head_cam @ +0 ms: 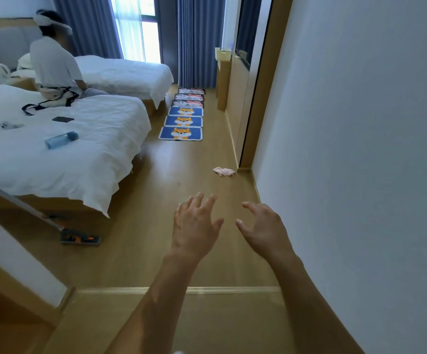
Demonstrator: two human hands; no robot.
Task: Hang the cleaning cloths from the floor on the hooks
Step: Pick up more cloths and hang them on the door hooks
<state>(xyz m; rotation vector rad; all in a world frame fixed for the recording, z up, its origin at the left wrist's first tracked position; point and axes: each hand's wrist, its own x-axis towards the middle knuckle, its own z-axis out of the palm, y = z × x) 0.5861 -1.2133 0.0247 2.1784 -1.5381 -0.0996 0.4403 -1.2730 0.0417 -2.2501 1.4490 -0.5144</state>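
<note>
A crumpled pale pink cleaning cloth (223,171) lies on the wooden floor close to the wall corner on the right. Both my hands are stretched forward above the floor, well short of the cloth. My left hand (194,223) has its fingers spread and holds nothing. My right hand (263,226) is beside it, fingers loosely spread, also holding nothing. No hooks are in view.
A white wall (360,149) runs along the right. Two white beds (62,152) fill the left, a person sitting on the nearer one. Several printed mats (181,133) lie in a row on the floor ahead. A flat mop (79,238) rests by the bed's foot.
</note>
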